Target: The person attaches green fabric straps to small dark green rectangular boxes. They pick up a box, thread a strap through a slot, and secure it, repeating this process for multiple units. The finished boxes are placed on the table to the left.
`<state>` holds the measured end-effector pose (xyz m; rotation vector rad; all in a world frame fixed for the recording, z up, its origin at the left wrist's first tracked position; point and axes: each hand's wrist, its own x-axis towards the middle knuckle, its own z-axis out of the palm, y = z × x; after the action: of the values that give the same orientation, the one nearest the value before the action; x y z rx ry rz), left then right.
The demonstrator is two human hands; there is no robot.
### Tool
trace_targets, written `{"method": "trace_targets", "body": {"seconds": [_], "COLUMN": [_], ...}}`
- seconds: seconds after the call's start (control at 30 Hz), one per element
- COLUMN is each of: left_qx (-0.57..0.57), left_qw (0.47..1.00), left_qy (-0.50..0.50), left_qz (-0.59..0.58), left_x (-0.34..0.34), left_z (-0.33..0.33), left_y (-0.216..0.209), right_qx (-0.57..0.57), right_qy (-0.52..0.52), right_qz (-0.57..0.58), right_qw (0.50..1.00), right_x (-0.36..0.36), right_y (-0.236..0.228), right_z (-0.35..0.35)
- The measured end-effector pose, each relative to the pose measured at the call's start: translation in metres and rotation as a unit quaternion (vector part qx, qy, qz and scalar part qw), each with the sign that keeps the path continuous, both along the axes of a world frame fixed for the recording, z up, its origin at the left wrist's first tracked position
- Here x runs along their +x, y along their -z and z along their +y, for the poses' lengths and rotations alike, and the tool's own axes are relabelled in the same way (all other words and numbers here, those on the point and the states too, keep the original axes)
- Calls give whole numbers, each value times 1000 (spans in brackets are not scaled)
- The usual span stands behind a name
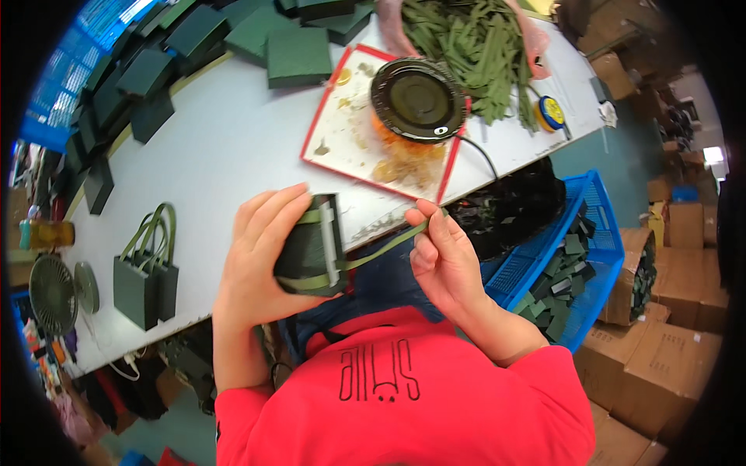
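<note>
My left hand (252, 252) is closed around a small dark green paper bag (301, 252), tilted with its pale-edged side toward the right. Green ribbon (386, 250) crosses the bag near both ends, and a loose length stretches off to the right. At that length's end, my right hand (447, 260) pinches the ribbon between thumb and fingers. Beyond the hands, a round black pot (418, 99) with amber, glue-like residue sits on a red-edged white board (342, 128). Left of my left hand, green bags with ribbon handles (145, 283) stand upright.
Dark green boxes or bags (299, 58) are piled along the table's (206, 147) far left. Cut green ribbons (474, 50) fill a pink bag at the back. A yellow-and-blue tape measure (551, 113), a fan (54, 295), a blue crate (602, 256) of green pieces and cartons (684, 373) surround me.
</note>
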<state>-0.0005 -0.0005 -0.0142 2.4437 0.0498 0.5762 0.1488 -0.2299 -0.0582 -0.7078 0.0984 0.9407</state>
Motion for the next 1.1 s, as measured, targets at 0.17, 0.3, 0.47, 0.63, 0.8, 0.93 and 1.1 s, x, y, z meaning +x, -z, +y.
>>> {"method": "trace_targets", "body": {"seconds": [0.17, 0.3, 0.47, 0.63, 0.8, 0.93, 1.1], "left_qx": [-12, -9, -3, 3, 5, 5, 1], "left_qw": [999, 999, 998, 999, 999, 999, 999], "left_qy": [-34, -41, -42, -12, 16, 27, 22], "left_qz": [21, 30, 44, 50, 43, 37, 35], "left_x": [-14, -20, -20, -10, 4, 10, 12], "left_z": [3, 6, 8, 1, -8, -13, -16], "left_y": [7, 12, 10, 4, 1, -1, -4], "right_qx": [-54, -38, -5, -100, -168, -187, -210], "right_qy": [92, 100, 116, 49, 0, 10, 3], "right_qz": [-14, -64, -103, -197, -255, -275, -261], "right_qw": [994, 992, 988, 974, 952, 943, 942], "right_x": [30, 39, 47, 64, 83, 91, 94], "right_y": [-10, -11, -4, -17, -27, -24, -26], "right_z": [-3, -3, -2, 8, 17, 22, 29]}}
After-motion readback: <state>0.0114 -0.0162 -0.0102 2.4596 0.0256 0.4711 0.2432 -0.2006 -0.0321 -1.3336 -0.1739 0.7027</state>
